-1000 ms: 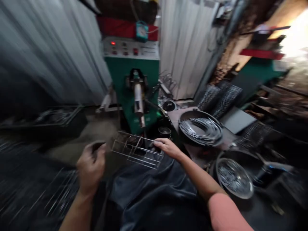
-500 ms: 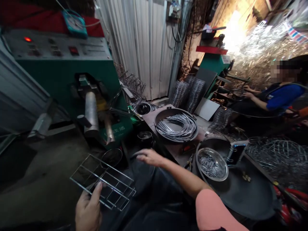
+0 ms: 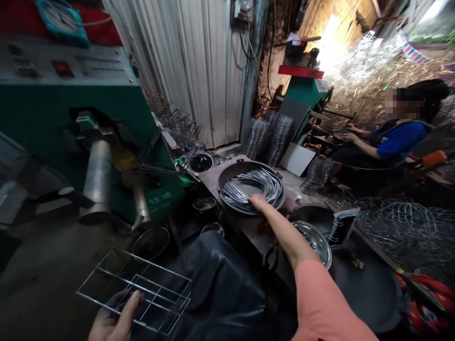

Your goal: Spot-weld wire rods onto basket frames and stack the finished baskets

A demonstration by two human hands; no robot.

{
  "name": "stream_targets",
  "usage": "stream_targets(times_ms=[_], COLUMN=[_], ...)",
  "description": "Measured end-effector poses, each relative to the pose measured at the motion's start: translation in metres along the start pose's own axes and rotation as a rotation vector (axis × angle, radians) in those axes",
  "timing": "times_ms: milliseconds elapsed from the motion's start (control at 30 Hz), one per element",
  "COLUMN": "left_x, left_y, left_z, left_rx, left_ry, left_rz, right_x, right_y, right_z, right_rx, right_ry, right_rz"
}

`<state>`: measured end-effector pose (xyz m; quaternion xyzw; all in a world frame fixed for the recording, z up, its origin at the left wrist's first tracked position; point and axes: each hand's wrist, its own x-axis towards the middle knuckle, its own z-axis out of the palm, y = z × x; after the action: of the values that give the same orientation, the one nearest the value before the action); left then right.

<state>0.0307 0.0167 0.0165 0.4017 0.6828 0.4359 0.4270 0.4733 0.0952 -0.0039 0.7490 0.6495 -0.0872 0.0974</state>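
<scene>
My left hand (image 3: 119, 315) grips a wire rack (image 3: 152, 296) of thin silvery rods, with the thumb on top near its lower left side. The rack is held tilted, left of my dark apron (image 3: 220, 279). My right arm reaches forward to a round black pan (image 3: 222, 201) filled with a loop of curved metal wires (image 3: 268, 182). At the near edge of that loop, my right hand (image 3: 256, 201) has its fingers closed on the wires; the fingertips are partly hidden among them.
A green machine (image 3: 159, 194) with metal cylinders stands at left. A steel bowl (image 3: 325, 258) and an upright phone-like device (image 3: 341, 228) rest in a large black tray (image 3: 373, 289). Stacked wire rings (image 3: 282, 139) stand behind. At right, a person in blue (image 3: 401, 139) works at another machine.
My right hand has moved forward and right, from over my lap to the wires in the pan. My left hand and the rack have shifted left and down as the view turned right.
</scene>
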Motion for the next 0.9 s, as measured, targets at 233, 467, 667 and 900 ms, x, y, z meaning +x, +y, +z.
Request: stream_targets(times_ms=[233,467,667,900], left_x=[-0.014,-0.012,-0.011,-0.01], left_y=[0.022,0.018,0.017,0.02], left_z=[0.008,0.005,0.002,0.003], left_rx=[-0.055,-0.045,-0.1,-0.22], left_ry=[-0.012,-0.038,-0.012,-0.007], left_rz=[-0.052,-0.051,-0.097,-0.135], right_x=[-0.004,-0.002,0.009,0.008], right_y=[0.017,0.01,0.016,0.069], right_z=[0.0,0.003,-0.015,-0.099], right_rx=[-0.054,-0.048,0.068,0.49], right_ry=[0.024,0.112,0.399,0.96], right_rz=[-0.079,-0.096,-0.051,0.274])
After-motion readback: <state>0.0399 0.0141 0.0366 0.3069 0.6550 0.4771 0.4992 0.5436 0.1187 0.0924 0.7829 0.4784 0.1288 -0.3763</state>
